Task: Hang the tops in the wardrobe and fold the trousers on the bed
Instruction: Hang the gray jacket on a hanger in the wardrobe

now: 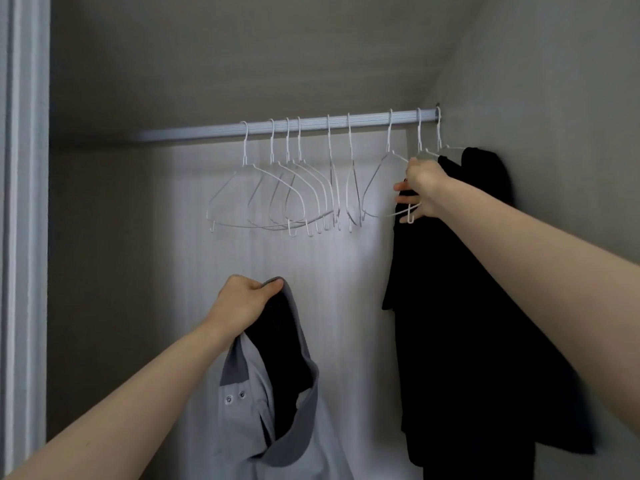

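I face the open wardrobe. My left hand (242, 301) grips the dark grey collar of a light grey polo shirt (273, 410), which hangs down from my fist at the lower middle. My right hand (420, 190) reaches up to the right end of the white rail (294, 127) and holds the shoulder of a white wire hanger (384, 188). Directly behind that hand hang black tops (460, 306) on hangers, against the right wall.
Several empty white wire hangers (277, 195) hang along the middle of the rail. The wardrobe's white door frame (24, 237) stands at the left edge. The back wall and sloped ceiling close in the space.
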Tool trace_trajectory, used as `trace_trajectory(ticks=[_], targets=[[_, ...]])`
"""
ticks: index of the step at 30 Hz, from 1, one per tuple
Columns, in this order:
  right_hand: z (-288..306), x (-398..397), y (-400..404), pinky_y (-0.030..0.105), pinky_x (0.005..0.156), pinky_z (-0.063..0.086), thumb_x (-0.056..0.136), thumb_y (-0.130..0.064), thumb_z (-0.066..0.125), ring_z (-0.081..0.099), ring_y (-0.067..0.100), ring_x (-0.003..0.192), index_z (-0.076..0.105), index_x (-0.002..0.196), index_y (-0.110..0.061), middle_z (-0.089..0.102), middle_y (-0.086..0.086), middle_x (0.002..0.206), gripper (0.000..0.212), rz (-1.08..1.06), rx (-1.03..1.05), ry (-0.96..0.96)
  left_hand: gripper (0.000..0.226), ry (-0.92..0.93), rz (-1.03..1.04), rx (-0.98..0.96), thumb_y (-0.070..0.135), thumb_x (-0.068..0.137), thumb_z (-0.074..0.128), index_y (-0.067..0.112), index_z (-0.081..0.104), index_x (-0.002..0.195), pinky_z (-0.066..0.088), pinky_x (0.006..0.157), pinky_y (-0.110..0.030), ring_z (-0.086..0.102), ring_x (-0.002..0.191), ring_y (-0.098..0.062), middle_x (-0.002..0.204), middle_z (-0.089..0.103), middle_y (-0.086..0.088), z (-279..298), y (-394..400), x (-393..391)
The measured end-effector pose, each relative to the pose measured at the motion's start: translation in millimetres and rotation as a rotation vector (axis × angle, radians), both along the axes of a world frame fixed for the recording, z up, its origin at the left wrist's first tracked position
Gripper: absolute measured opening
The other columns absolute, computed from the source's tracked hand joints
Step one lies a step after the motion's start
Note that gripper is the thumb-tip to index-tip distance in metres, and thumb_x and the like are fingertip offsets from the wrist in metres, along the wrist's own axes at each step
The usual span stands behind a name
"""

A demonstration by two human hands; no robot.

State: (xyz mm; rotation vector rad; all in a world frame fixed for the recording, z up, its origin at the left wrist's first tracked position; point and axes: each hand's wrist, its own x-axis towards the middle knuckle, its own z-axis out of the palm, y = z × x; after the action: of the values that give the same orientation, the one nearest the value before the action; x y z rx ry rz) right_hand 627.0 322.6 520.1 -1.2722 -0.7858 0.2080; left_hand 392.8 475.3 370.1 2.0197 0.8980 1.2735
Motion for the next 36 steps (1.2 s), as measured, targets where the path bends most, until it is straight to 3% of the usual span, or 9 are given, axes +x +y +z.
trace_trajectory(ticks=[4, 10, 14, 19, 22, 27, 31, 36], targets=[[4.8, -5.0, -12.5, 0.043, 0.072, 0.050, 0.102, -0.035, 0.027, 0.058, 0.020, 0.085, 0.043, 0.129, -0.024, 0.056, 0.002, 0.089, 0.034, 0.009, 0.107, -0.004, 0.044, 0.032, 0.019, 0.020, 0.040, 0.089, 0.067, 0.008, 0.050, 0.064, 0.027, 0.036, -0.017, 0.038, 0.035, -0.009, 0.054, 0.042, -0.007, -4.2, -5.9, 3.2], [-7.1, -27.9, -48.8, 0.024, 0.058, 0.033, 0.101, -0.033, 0.025, 0.049, 0.016, 0.071, 0.043, 0.113, -0.026, 0.059, 0.002, 0.086, 0.023, -0.094, 0.140, -0.137, 0.048, 0.082, 0.035, 0.044, 0.041, 0.090, 0.066, 0.009, 0.046, 0.059, 0.028, 0.037, -0.019, 0.041, 0.042, -0.014, 0.051, 0.041, -0.006, -13.3, -25.3, 11.3], [-45.2, -45.3, -85.1, 0.024, 0.052, 0.030, 0.101, -0.030, 0.027, 0.045, 0.012, 0.062, 0.043, 0.110, -0.024, 0.058, 0.001, 0.081, 0.019, -0.083, 0.123, -0.146, 0.052, 0.138, 0.110, 0.100, 0.041, 0.090, 0.064, 0.009, 0.045, 0.054, 0.029, 0.039, -0.022, 0.039, 0.041, -0.014, 0.049, 0.041, -0.006, -17.1, -43.0, 14.6], [-111.8, -57.9, -135.7, 0.022, 0.050, 0.028, 0.103, -0.035, 0.027, 0.046, 0.012, 0.060, 0.044, 0.082, -0.021, 0.056, -0.002, 0.076, 0.030, -0.039, 0.037, -0.100, 0.051, 0.197, 0.130, 0.083, 0.045, 0.089, 0.065, 0.007, 0.052, 0.057, 0.031, 0.049, -0.030, 0.045, 0.051, -0.021, 0.055, 0.046, -0.009, -30.4, -65.5, 16.4], [-148.9, -61.5, -169.5, 0.023, 0.050, 0.028, 0.103, -0.036, 0.030, 0.046, 0.013, 0.059, 0.045, 0.078, -0.021, 0.055, -0.002, 0.070, 0.032, 0.021, -0.041, -0.031, 0.057, 0.281, 0.161, 0.064, 0.047, 0.089, 0.064, 0.009, 0.045, 0.050, 0.032, 0.050, -0.031, 0.044, 0.051, -0.024, 0.054, 0.044, -0.011, -51.0, -78.7, 17.8], [-191.2, -63.9, -232.0, 0.027, 0.051, 0.032, 0.102, -0.039, 0.035, 0.048, 0.016, 0.056, 0.047, 0.081, -0.019, 0.055, 0.000, 0.061, 0.031, 0.215, -0.175, 0.113, 0.056, 0.339, 0.222, -0.047, 0.046, 0.087, 0.066, 0.004, 0.052, 0.053, 0.034, 0.052, -0.031, 0.054, 0.059, -0.027, 0.057, 0.052, -0.013, -92.8, -91.8, 16.3], [-206.9, -59.6, -274.5, 0.029, 0.052, 0.034, 0.102, -0.038, 0.036, 0.041, 0.017, 0.045, 0.044, 0.078, -0.017, 0.045, 0.003, 0.056, 0.032, 0.392, -0.211, 0.178, 0.053, 0.366, 0.282, -0.177, 0.045, 0.086, 0.069, -0.008, 0.067, 0.081, 0.042, 0.069, -0.031, 0.065, 0.091, -0.036, 0.092, 0.067, -0.022, -127.1, -99.6, 7.1], [-218.9, -60.1, -304.5, 0.029, 0.053, 0.032, 0.101, -0.035, 0.038, 0.026, 0.014, 0.042, 0.040, 0.074, -0.019, 0.030, 0.000, 0.055, 0.032, 0.535, -0.304, 0.199, 0.054, 0.357, 0.335, -0.257, 0.041, 0.087, 0.068, -0.012, 0.066, 0.085, 0.042, 0.070, -0.034, 0.065, 0.090, -0.037, 0.096, 0.068, -0.026, -154.0, -115.2, -5.2]])
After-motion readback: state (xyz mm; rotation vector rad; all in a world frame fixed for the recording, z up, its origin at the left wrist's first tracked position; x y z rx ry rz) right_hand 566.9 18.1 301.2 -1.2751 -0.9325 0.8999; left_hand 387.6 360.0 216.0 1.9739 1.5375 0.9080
